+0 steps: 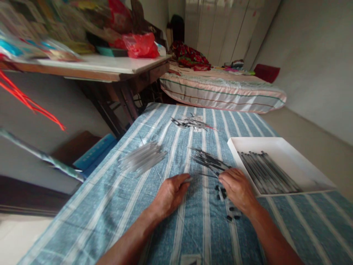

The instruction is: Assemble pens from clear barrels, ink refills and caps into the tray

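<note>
One thin, dark, straight rod (206,175) is pinched in the right hand (237,186) above a blue-and-white striped cloth (162,125); the left hand (171,191) grips a small pale piece (188,180) nearby. Such a slim rod seems to call for light, steady fingers.

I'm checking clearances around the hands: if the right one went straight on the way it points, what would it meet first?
The right hand would likely meet the loose pile of thin black rods just beyond its fingertips, though depth is unclear here.
</note>
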`<action>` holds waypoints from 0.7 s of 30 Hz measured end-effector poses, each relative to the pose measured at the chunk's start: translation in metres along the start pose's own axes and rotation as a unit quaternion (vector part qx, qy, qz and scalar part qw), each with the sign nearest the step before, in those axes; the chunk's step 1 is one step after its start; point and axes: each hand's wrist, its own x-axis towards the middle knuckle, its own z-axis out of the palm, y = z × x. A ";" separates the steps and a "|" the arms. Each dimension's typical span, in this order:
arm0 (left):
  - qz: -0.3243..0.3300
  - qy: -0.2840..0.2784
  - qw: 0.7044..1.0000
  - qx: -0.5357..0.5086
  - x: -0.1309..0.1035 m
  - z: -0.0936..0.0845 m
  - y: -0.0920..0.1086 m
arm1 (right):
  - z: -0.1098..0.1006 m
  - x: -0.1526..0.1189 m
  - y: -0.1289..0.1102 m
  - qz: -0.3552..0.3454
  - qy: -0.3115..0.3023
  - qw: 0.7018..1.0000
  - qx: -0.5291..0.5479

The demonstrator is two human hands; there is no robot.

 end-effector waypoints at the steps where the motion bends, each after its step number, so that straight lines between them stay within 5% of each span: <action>1: -0.002 0.001 1.000 0.000 0.000 0.000 0.000 | -0.001 0.000 -0.001 -0.013 -0.001 1.000 0.004; 21: 0.016 -0.015 1.000 0.019 0.000 -0.004 -0.001 | -0.005 -0.002 -0.002 -0.038 -0.015 0.999 0.016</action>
